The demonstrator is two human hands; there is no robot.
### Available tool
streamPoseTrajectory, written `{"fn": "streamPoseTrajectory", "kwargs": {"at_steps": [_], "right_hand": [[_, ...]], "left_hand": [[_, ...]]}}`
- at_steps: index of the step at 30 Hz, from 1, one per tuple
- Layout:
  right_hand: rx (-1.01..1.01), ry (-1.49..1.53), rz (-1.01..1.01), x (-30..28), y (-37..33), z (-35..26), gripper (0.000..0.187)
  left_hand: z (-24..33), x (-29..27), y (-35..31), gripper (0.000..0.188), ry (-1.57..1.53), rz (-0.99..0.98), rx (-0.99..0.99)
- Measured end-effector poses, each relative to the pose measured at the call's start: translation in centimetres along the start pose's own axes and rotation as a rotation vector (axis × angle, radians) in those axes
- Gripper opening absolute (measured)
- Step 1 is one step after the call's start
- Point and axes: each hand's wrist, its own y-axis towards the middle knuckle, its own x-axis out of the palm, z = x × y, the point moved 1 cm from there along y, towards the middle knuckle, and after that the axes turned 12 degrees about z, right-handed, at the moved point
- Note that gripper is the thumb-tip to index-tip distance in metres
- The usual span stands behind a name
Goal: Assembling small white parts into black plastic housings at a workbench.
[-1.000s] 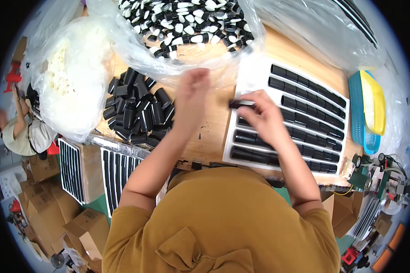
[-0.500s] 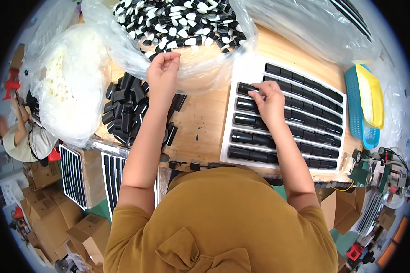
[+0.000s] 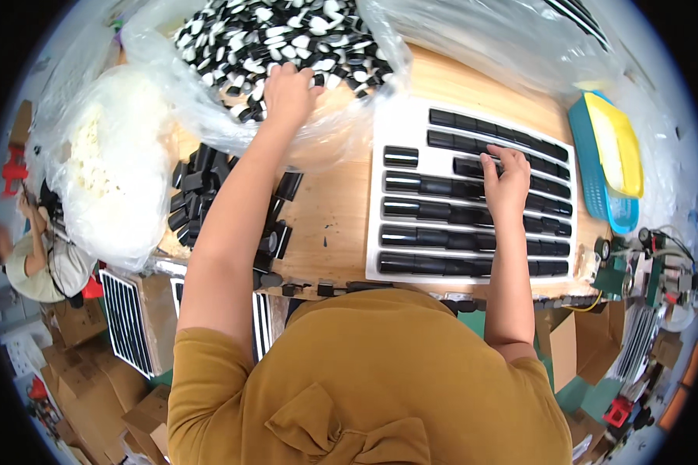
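Left hand [image 3: 287, 91] closes on black caps [image 3: 287, 31] in the bag; right hand [image 3: 506, 182], fingers spread, presses a cap into the nearly full white tray [image 3: 399, 132]; upper-left slots remain empty.

The table [image 3: 341, 209] is bare pale wood, smooth and matt. The tray [image 3: 399, 132] looks like white matt plastic; the black caps [image 3: 442, 186] in its rows are glossy plastic. Thin clear plastic film, crinkled and shiny, forms the bag [image 3: 209, 116] under the left hand [image 3: 287, 91]
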Motion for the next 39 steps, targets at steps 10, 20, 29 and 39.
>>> {"fn": "streamPoseTrajectory", "kwargs": {"at_steps": [10,20,29,39], "right_hand": [[-0.020,-0.198,-0.052,0.1,-1.4,-0.3,0.023],[0.105,-0.385,-0.132,1.1,-2.0,-1.2,0.051],[-0.019,-0.390,-0.027,1.1,-2.8,-2.9,0.048],[0.583,0.983,-0.477,-1.3,-1.3,-8.0,0.026]], "left_hand": [[3.5,-5.9,-1.2,0.021,-0.584,0.018,-0.439],[7.7,-9.6,-8.5,0.022,-1.294,-0.048,-0.820],[10.8,-9.4,-10.3,0.021,-1.441,-0.225,-0.827],[11.1,-10.9,-11.1,0.037,-1.382,-0.443,-0.667]]}}
